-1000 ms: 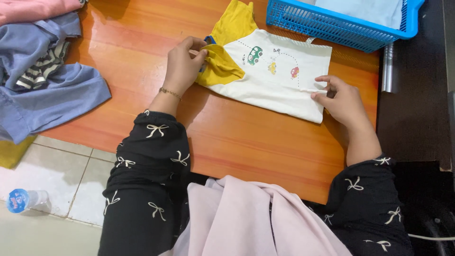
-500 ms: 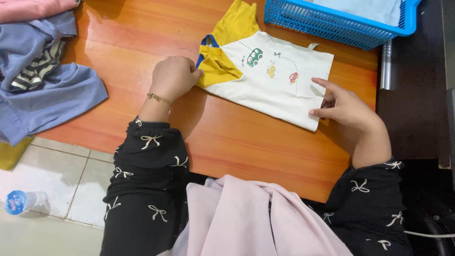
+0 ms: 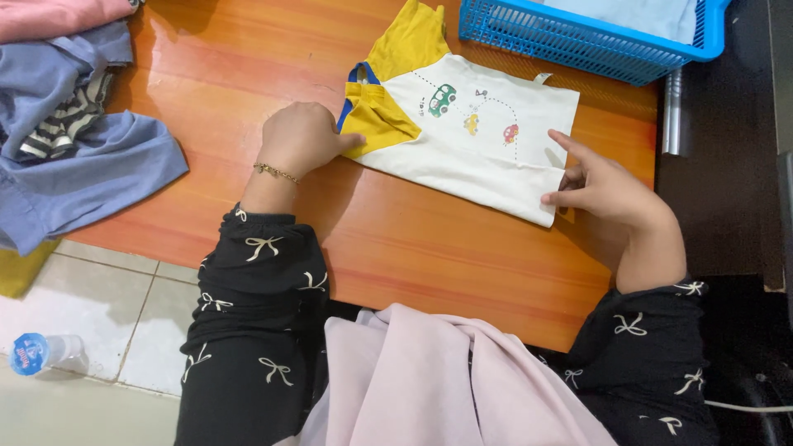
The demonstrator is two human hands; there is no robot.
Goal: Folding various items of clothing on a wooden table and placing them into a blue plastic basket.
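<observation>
Since 0.5 s ago, barely any shift: left hand (image 3: 304, 136) stays curled, thumb tip pressing yellow sleeve; right hand (image 3: 600, 183) loosely spread, fingertips on hem. Folded kid's tee (image 3: 479, 140), white w/ car prints, lies flat on orange table (image 3: 413, 239), blue basket (image 3: 578, 41) beyond.

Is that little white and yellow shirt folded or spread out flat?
Partly folded: the shirt has one yellow sleeve tucked over its front.

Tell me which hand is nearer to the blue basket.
Right. The right hand rests at the white shirt's hem, just below the blue basket; the left hand presses the yellow sleeve, farther off.
</observation>
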